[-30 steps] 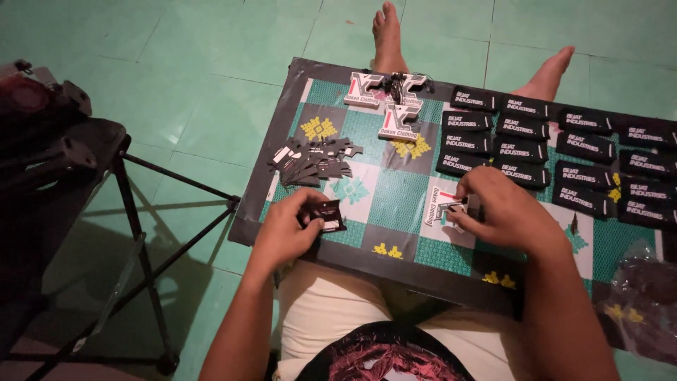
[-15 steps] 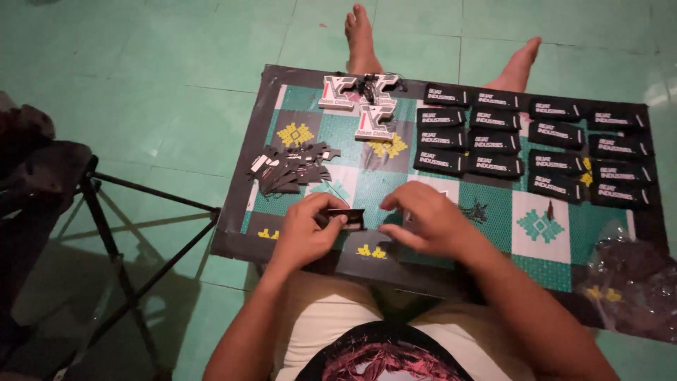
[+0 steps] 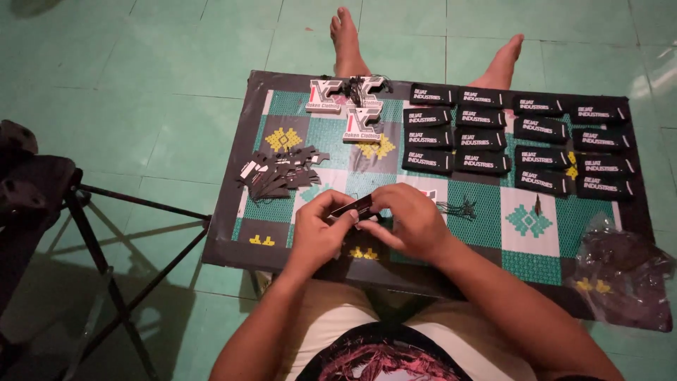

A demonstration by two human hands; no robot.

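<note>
While both hands, left hand [image 3: 319,229] and right hand [image 3: 407,224], pinch 1 black hang tag [image 3: 352,207] in closed fingers near the surface's [image 3: 233,233] front edge, threading seems underway; next needs a string.

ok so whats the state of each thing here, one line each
left hand: pinching the small black tag
right hand: gripping the tag's other end
small black tag: held above the board, tilted
black tag pile: loose heap
black label stacks: laid flat in rows
white-and-red tags: lying flat, clustered
plastic bag: crumpled
patterned board: flat across the lap
</note>
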